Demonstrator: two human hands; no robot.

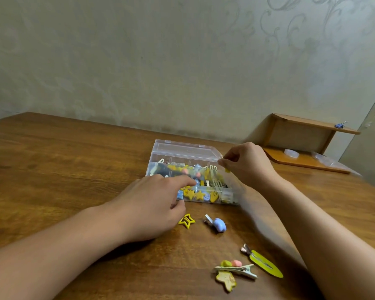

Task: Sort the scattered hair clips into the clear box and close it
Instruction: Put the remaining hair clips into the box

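No brand, no label, no readable writing anywhere here. Biggest thing first: the brown wood-grain table [74,169] fills the lower view, and the clear plastic compartment box [188,156] sits on it towards the far middle, its see-through lid swung open behind the tray. That box is our landmark. It's divided by thin clear walls and crowded with clips: yellow stars along the near row, cream and white snap clips further back, bits of blue, pink and black mixed in.

Off to the right of the box, against the wall, stands a small wooden shelf unit [307,135] with a tiny blue binder clip [340,124] on top.

The left hand [152,204] lies over the box's near-left corner, index finger stretched into the compartments; whether it's holding anything, can't tell. The right hand [247,163] hovers at the box's right edge, fingertips pinching a small yellow clip [227,169].

Nearer than the box, still loose on the table: a long lime-green flat snap clip [266,264] farthest out to the right, a silver alligator clip with a biscuit-coloured star charm [234,272] beside it, a blue rounded charm clip [218,224] just in front of the box, and a yellow open-star clip [187,220] touching the left hand's edge.
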